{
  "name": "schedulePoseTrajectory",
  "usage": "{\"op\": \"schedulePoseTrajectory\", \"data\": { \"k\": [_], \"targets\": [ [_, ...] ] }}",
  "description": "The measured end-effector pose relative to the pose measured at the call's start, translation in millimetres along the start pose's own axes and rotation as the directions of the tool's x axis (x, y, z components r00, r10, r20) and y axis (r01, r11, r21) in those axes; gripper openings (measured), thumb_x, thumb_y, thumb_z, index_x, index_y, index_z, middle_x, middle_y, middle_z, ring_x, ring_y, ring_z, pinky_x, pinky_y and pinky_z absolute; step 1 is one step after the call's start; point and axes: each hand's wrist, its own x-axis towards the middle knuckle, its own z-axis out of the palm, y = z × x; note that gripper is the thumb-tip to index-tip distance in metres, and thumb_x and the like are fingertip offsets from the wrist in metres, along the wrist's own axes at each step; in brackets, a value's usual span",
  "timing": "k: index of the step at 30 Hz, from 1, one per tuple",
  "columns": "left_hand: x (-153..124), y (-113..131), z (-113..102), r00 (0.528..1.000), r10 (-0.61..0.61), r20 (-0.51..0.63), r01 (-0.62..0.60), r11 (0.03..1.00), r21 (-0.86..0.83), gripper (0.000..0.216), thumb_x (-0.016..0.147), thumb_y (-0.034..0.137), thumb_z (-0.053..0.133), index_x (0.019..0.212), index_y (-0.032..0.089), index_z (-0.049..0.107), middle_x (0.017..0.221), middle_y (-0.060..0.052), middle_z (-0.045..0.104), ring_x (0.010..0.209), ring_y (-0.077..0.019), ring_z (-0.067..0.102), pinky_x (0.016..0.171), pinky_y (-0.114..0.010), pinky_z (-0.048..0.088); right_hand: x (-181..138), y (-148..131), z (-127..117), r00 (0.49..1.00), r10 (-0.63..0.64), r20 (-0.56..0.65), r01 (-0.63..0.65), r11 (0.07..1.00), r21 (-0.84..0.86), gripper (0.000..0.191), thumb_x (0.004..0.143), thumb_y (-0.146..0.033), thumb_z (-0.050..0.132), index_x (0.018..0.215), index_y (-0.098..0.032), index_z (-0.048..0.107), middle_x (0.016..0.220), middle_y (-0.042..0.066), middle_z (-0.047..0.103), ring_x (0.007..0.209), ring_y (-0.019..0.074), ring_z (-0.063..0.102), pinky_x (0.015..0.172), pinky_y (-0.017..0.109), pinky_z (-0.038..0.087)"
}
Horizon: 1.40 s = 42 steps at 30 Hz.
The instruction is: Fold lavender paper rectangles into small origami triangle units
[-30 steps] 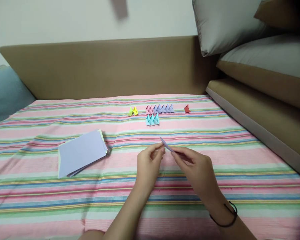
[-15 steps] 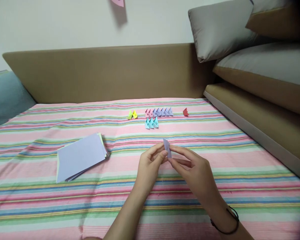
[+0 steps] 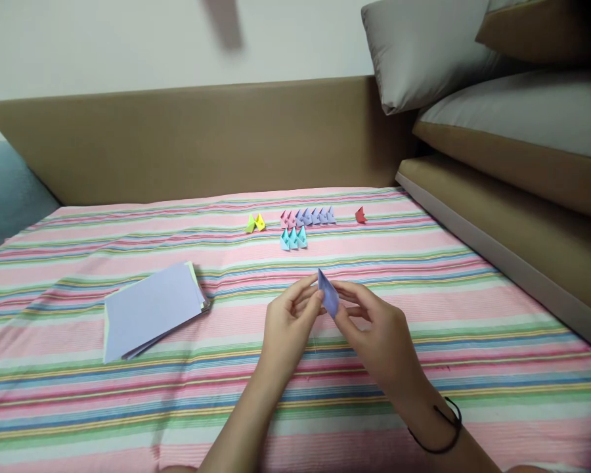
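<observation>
A small folded piece of purple paper (image 3: 328, 294) is pinched between my two hands above the striped sheet. My left hand (image 3: 291, 312) grips its left edge with thumb and fingers. On the other side, my right hand (image 3: 372, 316) holds the lower right edge, thumb in front and fingers behind. Beyond them stand small folded paper pieces: a row of pink ones (image 3: 287, 219) and purple ones (image 3: 320, 215), with turquoise ones (image 3: 294, 238) in front. Two yellow-green pieces (image 3: 255, 223) sit to the left, and a red one (image 3: 361, 215) sits apart to the right.
A stack of purple and pale paper sheets (image 3: 152, 309) lies to the left on the striped sheet (image 3: 226, 407). A brown padded board (image 3: 201, 144) rises at the back. Grey and brown cushions (image 3: 512, 118) are piled at right, and a blue cushion (image 3: 10, 197) leans at far left.
The folded purple paper has turned, showing a broader face. My right thumb has shifted along its lower edge. The whole view has moved slightly.
</observation>
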Motion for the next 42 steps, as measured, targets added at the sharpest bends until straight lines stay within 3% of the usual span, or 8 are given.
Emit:
{"op": "schedulePoseTrajectory", "data": {
  "k": [11, 13, 18, 21, 24, 30, 37, 42],
  "targets": [
    [-12.0, -8.9, 10.4, 0.880, 0.463, 0.108, -0.426, 0.665, 0.614, 0.031, 0.082, 0.007, 0.051, 0.108, 0.017, 0.065, 0.098, -0.005, 0.073, 0.081, -0.0151, 0.070, 0.074, -0.026, 0.059, -2.7, 6.2, 8.8, 0.989, -0.007, -0.146, -0.014, 0.989, -0.146, 0.015, 0.084, -0.019, 0.055, 0.096, -0.019, 0.064, 0.087, 0.003, 0.069, 0.075, 0.0152, 0.067, 0.065, 0.026, 0.057],
    [-13.1, -12.0, 10.1, 0.817, 0.566, 0.108, -0.481, 0.567, 0.669, 0.029, 0.081, 0.006, 0.054, 0.106, 0.017, 0.065, 0.095, -0.005, 0.074, 0.079, -0.0153, 0.071, 0.071, -0.025, 0.060, -3.9, 4.8, 9.1, 0.984, -0.068, -0.164, 0.040, 0.985, -0.168, 0.017, 0.082, -0.015, 0.055, 0.096, -0.020, 0.064, 0.087, 0.002, 0.069, 0.076, 0.0148, 0.066, 0.068, 0.026, 0.057],
    [-16.5, -13.9, 7.5, 0.548, 0.794, 0.264, -0.672, 0.229, 0.705, 0.032, 0.081, 0.001, 0.056, 0.110, 0.012, 0.063, 0.101, -0.013, 0.073, 0.092, -0.0184, 0.070, 0.078, -0.025, 0.058, -7.5, 2.3, 6.8, 0.973, -0.067, -0.219, 0.048, 0.994, -0.094, 0.024, 0.078, -0.014, 0.060, 0.101, -0.020, 0.062, 0.093, 0.003, 0.069, 0.082, 0.0164, 0.067, 0.070, 0.027, 0.058],
    [-18.6, -13.6, 6.5, 0.498, 0.808, 0.314, -0.694, 0.154, 0.703, 0.035, 0.079, 0.001, 0.060, 0.113, 0.011, 0.062, 0.106, -0.017, 0.070, 0.095, -0.0202, 0.069, 0.080, -0.027, 0.059, -8.3, 1.5, 5.2, 0.970, 0.025, -0.243, -0.003, 0.996, 0.091, 0.027, 0.076, -0.013, 0.061, 0.102, -0.021, 0.061, 0.096, 0.004, 0.070, 0.087, 0.0168, 0.069, 0.075, 0.027, 0.059],
    [-20.7, -13.1, 7.5, 0.487, 0.816, 0.311, -0.699, 0.150, 0.700, 0.037, 0.079, 0.001, 0.058, 0.114, 0.012, 0.061, 0.107, -0.016, 0.070, 0.096, -0.0195, 0.069, 0.081, -0.026, 0.058, -9.0, 0.9, 5.8, 0.963, 0.049, -0.265, 0.012, 0.975, 0.221, 0.031, 0.076, -0.012, 0.063, 0.105, -0.022, 0.060, 0.102, 0.004, 0.070, 0.091, 0.0172, 0.068, 0.080, 0.029, 0.058],
    [-26.3, -15.2, 12.3, 0.625, 0.723, 0.294, -0.655, 0.280, 0.702, 0.052, 0.079, -0.001, 0.053, 0.128, 0.017, 0.055, 0.115, -0.012, 0.068, 0.104, -0.0199, 0.066, 0.089, -0.025, 0.054, -10.8, 1.5, 8.6, 0.947, -0.032, -0.318, 0.068, 0.992, 0.103, 0.033, 0.077, -0.011, 0.061, 0.108, -0.022, 0.059, 0.104, 0.006, 0.068, 0.094, 0.0191, 0.066, 0.086, 0.035, 0.055],
    [-27.4, -12.9, 15.5, 0.626, 0.746, 0.228, -0.659, 0.349, 0.666, 0.056, 0.080, -0.001, 0.053, 0.131, 0.021, 0.053, 0.120, -0.010, 0.065, 0.104, -0.0205, 0.066, 0.090, -0.024, 0.054, -9.9, 0.2, 7.2, 0.951, 0.113, -0.286, -0.034, 0.963, 0.268, 0.031, 0.076, -0.013, 0.063, 0.106, -0.022, 0.059, 0.104, 0.007, 0.068, 0.095, 0.0213, 0.067, 0.082, 0.035, 0.056],
    [-28.9, -13.4, 19.1, 0.627, 0.750, 0.211, -0.645, 0.347, 0.681, 0.054, 0.080, -0.001, 0.053, 0.129, 0.022, 0.055, 0.114, -0.008, 0.068, 0.098, -0.0187, 0.068, 0.083, -0.023, 0.056, -12.1, -3.9, 5.5, 0.929, 0.057, -0.367, 0.026, 0.976, 0.217, 0.029, 0.076, -0.011, 0.062, 0.102, -0.022, 0.061, 0.100, 0.005, 0.069, 0.092, 0.0208, 0.067, 0.081, 0.035, 0.056]
  ]
}}
